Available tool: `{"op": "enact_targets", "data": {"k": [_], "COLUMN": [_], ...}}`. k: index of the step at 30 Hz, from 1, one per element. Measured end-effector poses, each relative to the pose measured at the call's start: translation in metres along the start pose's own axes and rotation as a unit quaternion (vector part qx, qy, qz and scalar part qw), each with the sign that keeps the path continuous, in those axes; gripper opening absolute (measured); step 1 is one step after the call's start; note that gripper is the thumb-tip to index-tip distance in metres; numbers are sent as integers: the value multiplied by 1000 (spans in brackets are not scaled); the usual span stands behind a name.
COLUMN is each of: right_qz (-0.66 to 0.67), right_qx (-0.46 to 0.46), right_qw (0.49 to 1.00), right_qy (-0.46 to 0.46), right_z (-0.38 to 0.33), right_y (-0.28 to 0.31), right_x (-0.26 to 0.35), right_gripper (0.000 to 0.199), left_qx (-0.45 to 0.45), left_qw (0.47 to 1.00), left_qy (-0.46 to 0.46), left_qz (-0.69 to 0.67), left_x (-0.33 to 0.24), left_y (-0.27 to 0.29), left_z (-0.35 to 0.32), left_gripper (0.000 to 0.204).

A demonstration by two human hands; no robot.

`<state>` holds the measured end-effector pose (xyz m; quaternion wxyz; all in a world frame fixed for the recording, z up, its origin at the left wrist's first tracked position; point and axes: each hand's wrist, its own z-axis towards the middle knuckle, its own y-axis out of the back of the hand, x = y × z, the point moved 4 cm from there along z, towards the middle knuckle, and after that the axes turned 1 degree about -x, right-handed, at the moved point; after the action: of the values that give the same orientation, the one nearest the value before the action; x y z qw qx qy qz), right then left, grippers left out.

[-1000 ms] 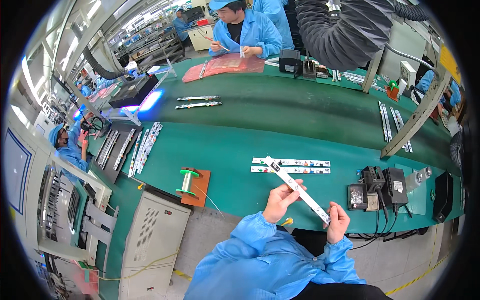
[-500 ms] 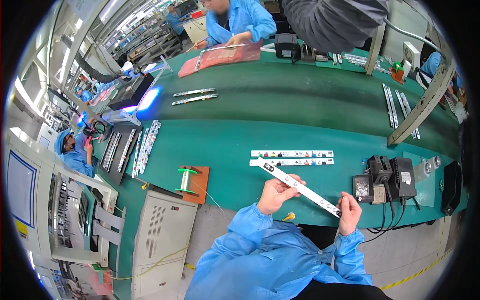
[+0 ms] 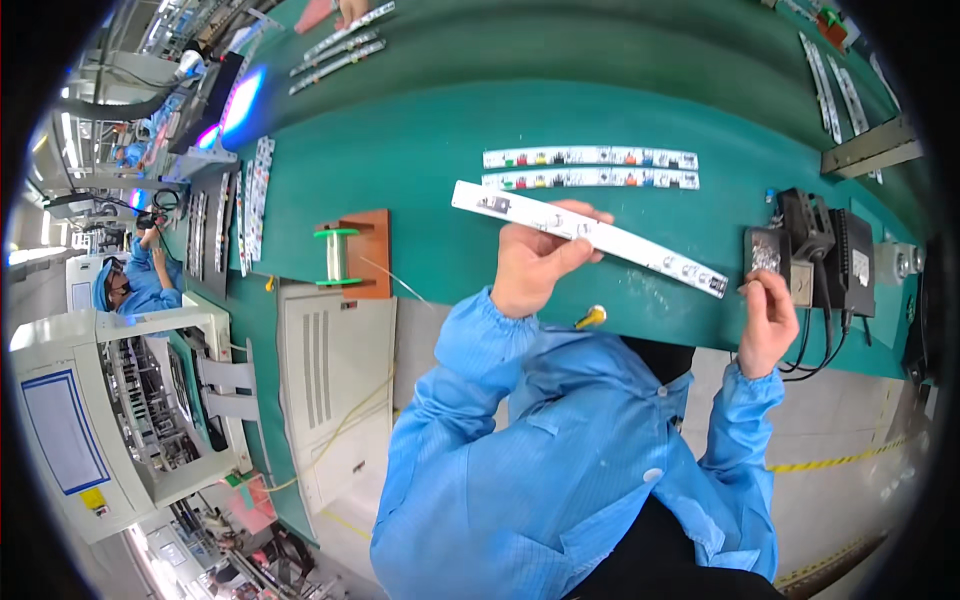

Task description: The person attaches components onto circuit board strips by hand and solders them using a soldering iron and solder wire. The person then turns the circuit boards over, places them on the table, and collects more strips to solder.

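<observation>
My left hand (image 3: 535,268) is closed around a long white circuit board strip (image 3: 625,243), thumb on top and fingers beneath. The strip slants down to the right above the bench, small parts showing on its upper face. Just past its right end, my right hand (image 3: 768,325) has thumb and fingertips pressed together, apart from the strip; anything between them is too small to make out. Beyond the held strip, two similar strips with coloured connectors, a far one (image 3: 590,157) and a near one (image 3: 590,179), lie side by side on the green bench mat (image 3: 400,150).
A solder wire spool (image 3: 337,256) sits on a brown stand at left. Black soldering equipment (image 3: 850,260) with cables and a small tray (image 3: 766,250) stands at right. More board strips (image 3: 258,200) lie far left. A co-worker's hand (image 3: 352,12) shows at the top.
My right hand has come off the strip's end and moved right. My left hand still holds the strip, now flatter. The view has tilted down; a co-worker's hand is now by the far strips.
</observation>
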<state>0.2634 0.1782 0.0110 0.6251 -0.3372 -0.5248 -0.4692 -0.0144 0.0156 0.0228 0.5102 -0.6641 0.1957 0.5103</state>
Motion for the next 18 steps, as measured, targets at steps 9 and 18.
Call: {"op": "enact_targets", "data": {"k": [9, 18], "right_qz": [-39, -113], "right_qx": [48, 226], "right_qw": [995, 946], "right_qy": [78, 206], "right_z": [14, 14], "right_y": [-7, -76], "right_x": [43, 116], "right_gripper": [15, 31], "left_qx": [22, 41], "left_qw": [998, 998], "left_qy": [10, 26], "left_qz": [51, 29], "left_x": [-5, 12], "left_y": [-20, -37], "left_z": [-2, -11], "left_gripper": [39, 36]}}
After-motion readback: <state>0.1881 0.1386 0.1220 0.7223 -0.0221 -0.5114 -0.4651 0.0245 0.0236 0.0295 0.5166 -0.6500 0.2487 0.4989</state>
